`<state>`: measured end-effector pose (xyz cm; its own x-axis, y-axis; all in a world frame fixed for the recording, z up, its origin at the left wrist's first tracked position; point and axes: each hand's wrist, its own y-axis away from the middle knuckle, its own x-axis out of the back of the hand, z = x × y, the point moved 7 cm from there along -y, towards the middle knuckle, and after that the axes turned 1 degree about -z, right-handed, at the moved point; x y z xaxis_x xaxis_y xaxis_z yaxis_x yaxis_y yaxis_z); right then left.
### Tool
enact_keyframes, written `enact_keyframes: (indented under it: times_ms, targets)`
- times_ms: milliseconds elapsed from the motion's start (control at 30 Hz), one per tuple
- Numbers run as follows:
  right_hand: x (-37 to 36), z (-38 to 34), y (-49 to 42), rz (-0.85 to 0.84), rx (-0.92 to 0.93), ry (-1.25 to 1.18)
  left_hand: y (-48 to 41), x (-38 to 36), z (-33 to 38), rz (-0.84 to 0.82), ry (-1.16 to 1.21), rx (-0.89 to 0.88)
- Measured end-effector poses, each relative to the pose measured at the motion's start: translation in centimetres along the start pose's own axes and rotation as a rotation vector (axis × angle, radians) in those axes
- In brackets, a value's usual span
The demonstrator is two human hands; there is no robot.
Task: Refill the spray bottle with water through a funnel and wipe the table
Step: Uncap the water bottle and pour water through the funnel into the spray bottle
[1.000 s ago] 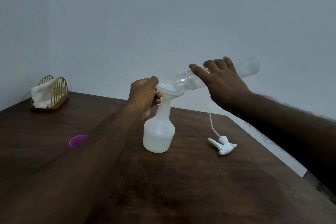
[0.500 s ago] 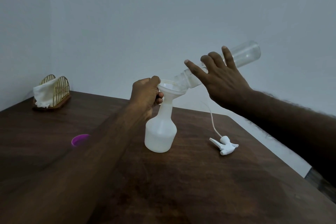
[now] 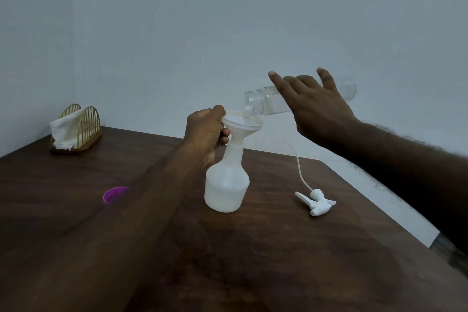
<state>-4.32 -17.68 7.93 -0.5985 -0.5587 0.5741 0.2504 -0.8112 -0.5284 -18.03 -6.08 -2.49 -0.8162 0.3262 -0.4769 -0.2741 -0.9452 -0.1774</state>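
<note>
Head view: One translucent white spray bottle (image 3: 226, 185) is seen standing upright near the middle of a dark wooden table (image 3: 278, 256), its top off. One white funnel (image 3: 243, 123) is seated in its neck. The funnel's rim is pinched by the left hand (image 3: 206, 129), thumb on top and the other fingers curled beneath. One clear plastic bottle (image 3: 263, 102) is gripped from above by the right hand (image 3: 314, 106) and tilted almost level, its open mouth held just above the funnel's bowl. The two middle fingers are wrapped over the bottle, while the index and little fingers are stretched out; the thumb is hidden. One white trigger sprayer (image 3: 317, 201), its thin tube arching upward, is laid on the table to the right of the spray bottle, apart from it. One purple cap (image 3: 115, 194) is partly covered by the left forearm. One gold wire holder (image 3: 84, 119) with one white cloth (image 3: 65, 129) is set at the far left corner.
</note>
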Motion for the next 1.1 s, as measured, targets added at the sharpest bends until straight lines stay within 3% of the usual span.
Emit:
enact_keyframes:
  times_ms: [133, 600, 1100]
  targets:
    - [0.6, 0.6, -0.1, 0.069, -0.022, -0.066, 0.1, -0.1, 0.0, 0.000, -0.010, -0.005]
    - [1.6, 0.0, 0.6, 0.263, 0.127, 0.119, 0.1, 0.0, 0.1, 0.005, -0.037, -0.021]
    - [0.7, 1.2, 1.8, 0.239, 0.019, 0.091, 0.1, 0.2, 0.1, 0.009, -0.032, -0.022]
